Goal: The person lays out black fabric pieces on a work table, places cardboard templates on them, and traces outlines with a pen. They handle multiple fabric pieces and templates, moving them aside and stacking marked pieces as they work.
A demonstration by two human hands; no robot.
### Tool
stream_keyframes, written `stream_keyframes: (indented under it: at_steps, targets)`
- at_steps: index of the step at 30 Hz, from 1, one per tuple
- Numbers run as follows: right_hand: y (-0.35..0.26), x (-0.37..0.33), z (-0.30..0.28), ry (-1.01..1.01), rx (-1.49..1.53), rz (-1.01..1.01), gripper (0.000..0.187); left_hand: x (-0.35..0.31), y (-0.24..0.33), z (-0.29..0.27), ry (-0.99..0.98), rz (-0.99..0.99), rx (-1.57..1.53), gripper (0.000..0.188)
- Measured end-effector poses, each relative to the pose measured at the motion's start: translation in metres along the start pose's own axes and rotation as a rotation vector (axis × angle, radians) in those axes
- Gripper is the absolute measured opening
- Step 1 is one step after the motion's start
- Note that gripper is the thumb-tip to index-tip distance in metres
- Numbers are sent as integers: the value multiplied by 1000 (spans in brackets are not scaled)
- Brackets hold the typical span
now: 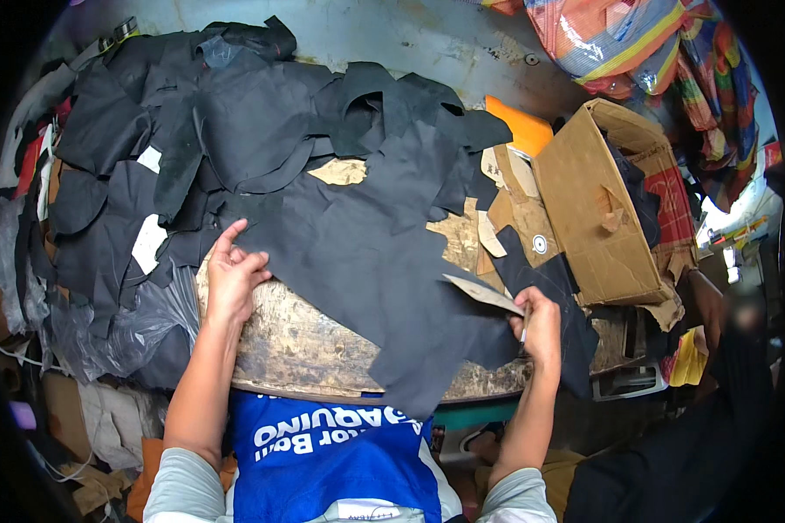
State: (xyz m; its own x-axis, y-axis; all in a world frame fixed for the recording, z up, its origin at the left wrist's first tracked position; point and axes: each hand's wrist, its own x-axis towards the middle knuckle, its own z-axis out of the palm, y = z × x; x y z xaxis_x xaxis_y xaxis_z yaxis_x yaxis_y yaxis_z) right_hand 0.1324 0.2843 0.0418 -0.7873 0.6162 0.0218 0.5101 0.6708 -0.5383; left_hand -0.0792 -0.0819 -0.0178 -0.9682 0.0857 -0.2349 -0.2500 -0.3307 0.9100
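Note:
A large black leather-like sheet (pixel 340 235) with ragged edges lies across the worktable in front of me and hangs over its near edge. My left hand (pixel 235 277) is at the sheet's left edge, index finger stretched out and thumb apart from it; the fingertips touch the material. In my right hand (pixel 539 324) a flat beige pattern piece (pixel 481 293) with a pointed end is gripped, held over the sheet's right side. Something small and pale shows below the right thumb, too small to name.
More black scraps (pixel 253 113) pile up at the back and left, with clear plastic (pixel 131 318) beneath. An open cardboard box (pixel 597 209) stands at the right near several pale pattern pieces. The wooden tabletop (pixel 296 340) shows nearby. Another person's hand (pixel 706 301) is beyond the box.

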Motion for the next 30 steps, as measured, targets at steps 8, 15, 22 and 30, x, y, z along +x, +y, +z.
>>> stream_keyframes:
  at_steps: [8, 15, 22, 30]
  targets:
    - [1, 27, -10, 201, -189, -118, 30, -102, 2, -34, -148, 51, 588, 67]
    - [-46, 0, 9, -112, 564, 9, 18, -136, 30, -47, -84, 332, 1002, 54]
    - [-105, -36, 88, -334, 439, -98, 41, -148, 16, -17, -929, 492, 859, 31]
    - [-57, 0, 111, 293, 984, -106, 31, -125, -8, -10, -1122, 463, 1347, 79]
